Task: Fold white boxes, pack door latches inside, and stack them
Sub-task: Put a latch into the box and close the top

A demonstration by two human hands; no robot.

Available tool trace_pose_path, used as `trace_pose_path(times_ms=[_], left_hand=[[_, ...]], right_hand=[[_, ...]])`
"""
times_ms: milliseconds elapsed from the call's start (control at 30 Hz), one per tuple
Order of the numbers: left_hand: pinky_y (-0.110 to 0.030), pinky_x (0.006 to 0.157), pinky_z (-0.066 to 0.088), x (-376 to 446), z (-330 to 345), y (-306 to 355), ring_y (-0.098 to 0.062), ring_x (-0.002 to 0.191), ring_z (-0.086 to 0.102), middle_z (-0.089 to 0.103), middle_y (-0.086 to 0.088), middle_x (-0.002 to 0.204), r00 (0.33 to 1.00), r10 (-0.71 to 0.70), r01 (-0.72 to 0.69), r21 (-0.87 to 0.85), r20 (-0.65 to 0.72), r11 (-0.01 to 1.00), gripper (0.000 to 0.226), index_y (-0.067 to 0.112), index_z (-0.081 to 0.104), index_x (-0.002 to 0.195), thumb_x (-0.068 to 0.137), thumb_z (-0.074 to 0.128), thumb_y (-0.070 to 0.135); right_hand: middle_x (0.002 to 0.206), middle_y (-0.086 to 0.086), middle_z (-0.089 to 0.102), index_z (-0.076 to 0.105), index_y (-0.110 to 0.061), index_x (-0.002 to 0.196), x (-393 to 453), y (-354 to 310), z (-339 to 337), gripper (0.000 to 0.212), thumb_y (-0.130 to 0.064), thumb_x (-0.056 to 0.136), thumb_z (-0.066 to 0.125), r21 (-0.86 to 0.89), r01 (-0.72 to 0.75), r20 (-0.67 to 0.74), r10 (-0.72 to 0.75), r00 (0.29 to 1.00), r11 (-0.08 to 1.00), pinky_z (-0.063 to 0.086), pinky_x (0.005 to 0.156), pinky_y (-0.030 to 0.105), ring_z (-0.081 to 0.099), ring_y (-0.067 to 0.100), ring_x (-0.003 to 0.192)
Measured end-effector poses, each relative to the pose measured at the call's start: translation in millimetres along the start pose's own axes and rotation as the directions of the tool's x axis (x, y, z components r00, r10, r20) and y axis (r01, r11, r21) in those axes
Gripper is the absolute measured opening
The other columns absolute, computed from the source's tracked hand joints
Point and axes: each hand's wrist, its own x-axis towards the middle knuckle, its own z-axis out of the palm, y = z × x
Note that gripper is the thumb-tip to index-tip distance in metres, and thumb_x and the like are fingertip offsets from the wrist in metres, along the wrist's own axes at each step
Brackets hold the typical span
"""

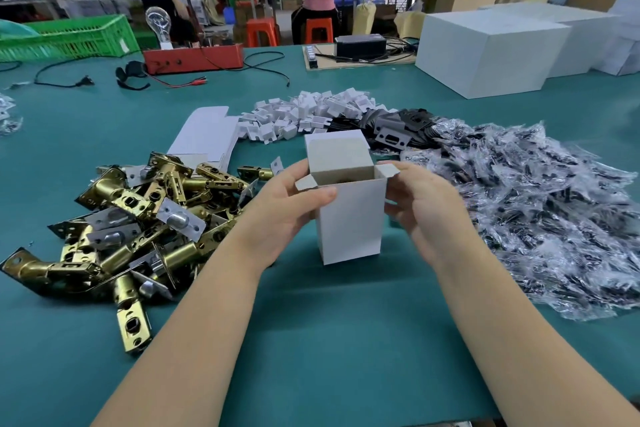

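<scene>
A small white box (351,222) stands upright on the green table, its top lid and side flaps open. My left hand (287,204) grips its left side, thumb across the front near the rim. My right hand (420,208) holds the right side, fingers at the right flap. Something dark shows inside the box, but I cannot tell what. A heap of brass door latches (138,218) lies to the left. Flat unfolded white boxes (207,135) lie behind that heap.
Behind the box lie small white card inserts (308,111) and black strike plates (405,125). Clear bags of screws (540,204) spread to the right. Large white cartons (485,48) stand at the back right, a red tester box (194,57) and green crate (69,38) at the back left. People work beyond.
</scene>
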Motion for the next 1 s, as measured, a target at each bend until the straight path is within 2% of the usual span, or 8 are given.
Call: trace_pose_path(times_ms=[133, 200, 267, 433, 567, 667, 833, 1000], left_hand=[[-0.037, 0.089, 0.033, 1.5, 5.4, -0.5, -0.037, 0.105, 0.044, 0.063, -0.013, 0.123, 0.998, -0.003, 0.015, -0.2, 0.059, 0.98, 0.063, 0.011, 0.057, 0.131, 0.07, 0.055, -0.004], [-0.039, 0.082, 0.024, 1.0, 6.3, 1.7, -0.034, 0.106, 0.025, 0.058, -0.018, 0.12, 0.994, -0.003, 0.037, -0.307, 0.108, 0.951, 0.071, 0.009, 0.061, 0.127, 0.057, 0.049, 0.0], [-0.041, 0.083, 0.023, 0.7, 5.7, 5.1, -0.034, 0.107, 0.025, 0.055, -0.02, 0.121, 0.992, 0.001, 0.044, -0.353, 0.124, 0.935, 0.069, 0.008, 0.062, 0.126, 0.059, 0.047, 0.004], [-0.047, 0.09, 0.019, 2.5, -0.1, 7.5, -0.039, 0.11, 0.028, 0.045, -0.021, 0.13, 0.995, -0.003, 0.042, -0.38, 0.102, 0.924, 0.074, 0.005, 0.05, 0.137, 0.063, 0.052, 0.006], [-0.049, 0.095, 0.044, 2.5, -9.9, 5.9, -0.042, 0.118, 0.05, 0.056, -0.02, 0.132, 0.982, 0.04, 0.072, -0.562, 0.184, 0.824, 0.079, 0.002, 0.057, 0.13, 0.051, 0.062, 0.007], [-0.04, 0.087, 0.054, 3.9, -13.5, 1.8, -0.03, 0.107, 0.064, 0.065, -0.013, 0.124, 0.99, -0.04, 0.098, -0.467, 0.133, 0.879, 0.062, 0.006, 0.066, 0.123, 0.062, 0.055, 0.001], [-0.041, 0.096, 0.038, 4.3, 0.8, 0.7, -0.027, 0.114, 0.049, 0.057, -0.016, 0.132, 0.992, -0.087, 0.108, -0.255, 0.092, 0.961, 0.048, 0.014, 0.061, 0.13, 0.083, 0.064, 0.025], [-0.025, 0.074, 0.052, 4.9, 26.8, -4.1, -0.01, 0.086, 0.065, 0.074, 0.002, 0.098, 0.983, 0.063, -0.059, 0.032, -0.175, 0.998, 0.031, 0.031, 0.077, 0.096, 0.08, 0.055, 0.014]], right_hand=[[0.058, -0.012, 0.064, 0.069, -0.022, 0.06, 1.0, 6.6, 3.6, 0.044, -0.026, 0.097, 0.047, -0.033, -0.034, 0.017, 0.035, 0.999, 0.999, 0.045, 0.049, 0.014, 0.059, 0.002, 0.054], [0.07, -0.012, 0.07, 0.074, -0.033, 0.066, -0.5, 9.5, 5.2, 0.039, -0.044, 0.095, 0.049, -0.129, -0.006, 0.084, 0.017, 0.996, 0.992, 0.045, 0.056, 0.014, 0.062, 0.0, 0.061], [0.087, -0.008, 0.074, 0.076, -0.034, 0.078, -4.4, 11.3, 7.2, 0.034, -0.052, 0.091, 0.05, -0.157, 0.017, 0.173, 0.011, 0.985, 0.987, 0.045, 0.069, 0.022, 0.066, 0.004, 0.075], [0.094, 0.004, 0.074, 0.076, -0.018, 0.087, -10.1, 5.8, 7.0, 0.026, -0.027, 0.095, 0.053, -0.068, 0.05, 0.24, -0.032, 0.97, 0.996, 0.048, 0.076, 0.032, 0.065, 0.015, 0.08], [0.096, 0.005, 0.074, 0.072, -0.016, 0.095, -9.0, 1.5, 2.9, 0.023, -0.009, 0.096, 0.05, 0.018, 0.083, 0.251, -0.085, 0.964, 0.996, 0.049, 0.075, 0.03, 0.064, 0.017, 0.084], [0.098, -0.005, 0.072, 0.068, -0.023, 0.101, -7.6, 0.7, 2.2, 0.028, -0.004, 0.096, 0.048, 0.036, 0.153, 0.251, -0.158, 0.955, 0.988, 0.05, 0.08, 0.029, 0.064, 0.012, 0.091], [0.087, -0.017, 0.07, 0.061, -0.032, 0.108, -7.0, 2.9, 1.2, 0.036, -0.001, 0.096, 0.048, -0.058, 0.328, 0.198, -0.311, 0.929, 0.943, 0.049, 0.074, 0.017, 0.062, 0.0, 0.086], [0.098, -0.009, 0.066, 0.06, -0.051, 0.11, -10.1, 2.4, 0.3, 0.049, -0.007, 0.089, 0.05, -0.097, 0.491, 0.283, -0.449, 0.847, 0.865, 0.051, 0.08, 0.023, 0.06, 0.004, 0.09]])
